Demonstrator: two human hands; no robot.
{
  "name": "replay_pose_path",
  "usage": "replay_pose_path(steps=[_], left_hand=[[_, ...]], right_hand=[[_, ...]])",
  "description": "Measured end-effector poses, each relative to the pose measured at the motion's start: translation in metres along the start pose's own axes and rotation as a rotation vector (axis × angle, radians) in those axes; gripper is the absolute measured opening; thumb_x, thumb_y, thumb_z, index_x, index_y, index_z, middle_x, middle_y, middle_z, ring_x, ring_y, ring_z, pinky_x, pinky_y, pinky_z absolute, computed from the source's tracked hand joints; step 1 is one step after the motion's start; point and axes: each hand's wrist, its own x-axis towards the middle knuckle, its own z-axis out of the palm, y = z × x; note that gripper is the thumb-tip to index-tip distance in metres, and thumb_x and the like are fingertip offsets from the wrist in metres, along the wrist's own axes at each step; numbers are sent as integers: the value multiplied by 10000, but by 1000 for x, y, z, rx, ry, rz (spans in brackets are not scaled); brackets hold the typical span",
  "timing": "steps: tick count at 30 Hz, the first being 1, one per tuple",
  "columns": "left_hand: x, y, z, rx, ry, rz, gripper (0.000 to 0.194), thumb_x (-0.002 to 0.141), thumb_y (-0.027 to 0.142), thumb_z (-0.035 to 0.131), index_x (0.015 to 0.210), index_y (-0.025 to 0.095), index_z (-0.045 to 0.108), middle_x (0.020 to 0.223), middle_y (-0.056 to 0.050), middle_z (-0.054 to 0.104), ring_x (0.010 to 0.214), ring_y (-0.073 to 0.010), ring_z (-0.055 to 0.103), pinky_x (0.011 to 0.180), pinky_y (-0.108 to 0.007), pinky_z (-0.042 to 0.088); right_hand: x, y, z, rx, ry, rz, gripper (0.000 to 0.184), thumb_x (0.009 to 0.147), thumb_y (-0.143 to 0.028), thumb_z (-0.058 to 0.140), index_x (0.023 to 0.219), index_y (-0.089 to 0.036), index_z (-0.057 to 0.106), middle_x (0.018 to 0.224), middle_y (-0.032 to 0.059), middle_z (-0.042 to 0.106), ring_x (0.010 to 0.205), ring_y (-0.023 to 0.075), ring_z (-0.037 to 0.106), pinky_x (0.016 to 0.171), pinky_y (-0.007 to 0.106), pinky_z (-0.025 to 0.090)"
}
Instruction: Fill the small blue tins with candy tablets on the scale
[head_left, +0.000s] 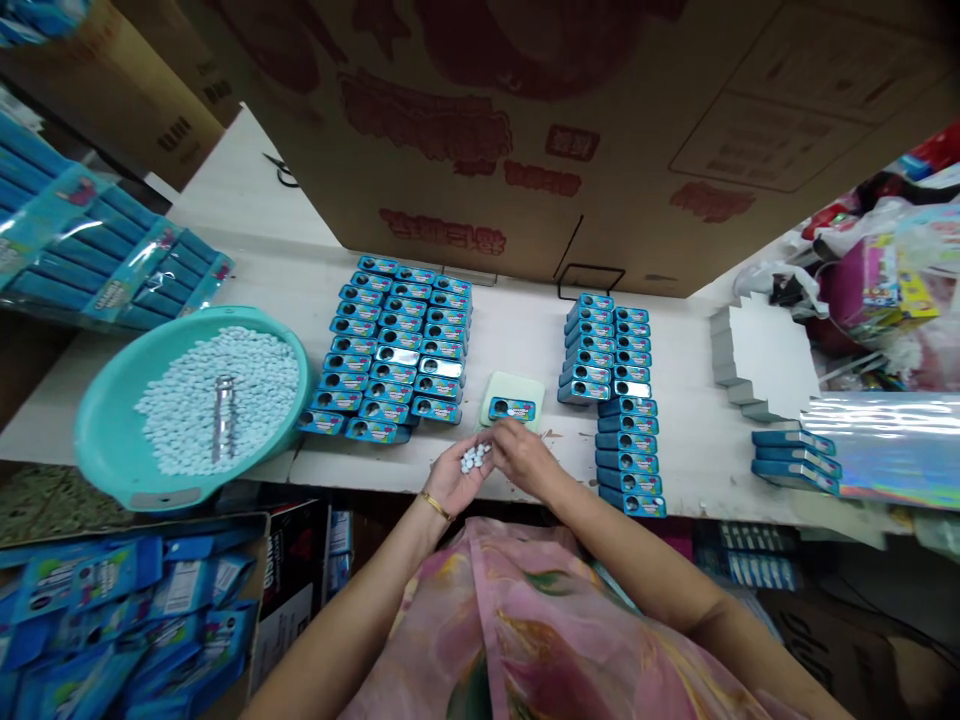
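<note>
My left hand (454, 482), with a gold bangle at the wrist, is cupped around a small heap of pale tablets (475, 458). Over that palm, the fingers of my right hand (526, 462) are drawn together at the tablets; whatever is between their tips is hidden. Just beyond both hands, a small blue tin (512, 409) with a dark round opening lies on a pale green square scale or pad (517, 386). To the left, a turquoise basin (97, 430) holds many more tablets, with a shiny metal tube (223, 420) lying on them.
Blue tins stand in rows left (397, 340) and right (628, 440) of the pad. A large cardboard box (525, 230) walls off the back. Scissors (283, 172) lie at back left. White card pieces (776, 350) and stacked blue boxes (795, 460) sit at right.
</note>
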Motion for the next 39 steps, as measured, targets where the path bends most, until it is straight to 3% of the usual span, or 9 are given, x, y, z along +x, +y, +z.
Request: replay_pose_path(steps=[3, 8, 11, 17, 19, 22, 26, 33, 39], left_hand=[[6, 7, 11, 9, -7, 33, 190, 736, 78, 433, 794, 21, 605, 819, -153, 638, 849, -198, 588, 774, -291, 475], [7, 8, 5, -24, 67, 43, 179, 725, 75, 447, 805, 12, 594, 861, -181, 628, 953, -243, 545, 806, -319, 471], [5, 4, -2, -49, 80, 31, 183, 724, 73, 443, 820, 7, 585, 857, -189, 626, 969, -253, 535, 805, -327, 474], [2, 3, -8, -67, 76, 28, 200, 734, 84, 432, 861, 19, 572, 871, -182, 626, 941, -236, 553, 793, -326, 475], [0, 3, -10, -72, 54, 15, 201, 751, 96, 413, 856, 38, 576, 819, -148, 638, 853, -201, 589, 773, -318, 478], [-6, -2, -16, -79, 18, -75, 217, 791, 153, 386, 844, 74, 582, 679, -71, 633, 686, -135, 606, 710, -269, 485], [-18, -10, -29, -79, -7, -199, 289, 829, 238, 335, 837, 94, 586, 664, -49, 620, 677, -122, 598, 734, -270, 464], [-25, -15, -46, -60, 47, -173, 241, 817, 181, 365, 724, 103, 572, 659, -35, 613, 659, -110, 593, 756, -275, 454], [-22, -13, -34, -8, 82, -170, 214, 806, 165, 391, 703, 90, 563, 625, -45, 610, 615, -109, 587, 722, -273, 470]], right_hand=[[9, 18, -12, 62, 102, 71, 191, 760, -94, 406, 913, -145, 509, 900, 59, 491, 843, 131, 477, 744, 240, 412], [18, 32, -14, -21, 28, 182, 207, 760, -90, 407, 914, -154, 532, 905, 58, 503, 811, 130, 500, 725, 235, 411], [25, 34, -11, -1, 31, 158, 200, 779, -106, 405, 914, -169, 539, 907, 48, 514, 840, 131, 500, 739, 236, 406], [26, 30, -15, 163, 172, 89, 206, 792, -95, 382, 895, -172, 543, 871, 40, 540, 828, 127, 512, 751, 253, 412], [17, 17, -12, 135, 134, 26, 201, 803, -112, 386, 914, -175, 540, 876, 45, 546, 842, 133, 508, 752, 259, 414], [-2, -13, 1, -35, -25, -105, 213, 797, -132, 423, 987, -157, 518, 907, 71, 543, 873, 163, 483, 761, 288, 410], [-21, -38, 21, -210, -149, -136, 263, 788, -133, 453, 1050, -136, 463, 934, 78, 515, 879, 181, 446, 732, 294, 415], [-24, -29, 26, -235, -247, -156, 71, 811, -185, 442, 863, -165, 487, 809, 33, 491, 765, 154, 442, 604, 247, 404], [-18, -17, 23, -162, -228, -192, 48, 799, -160, 451, 820, -155, 494, 773, 33, 491, 736, 138, 448, 601, 227, 386]])
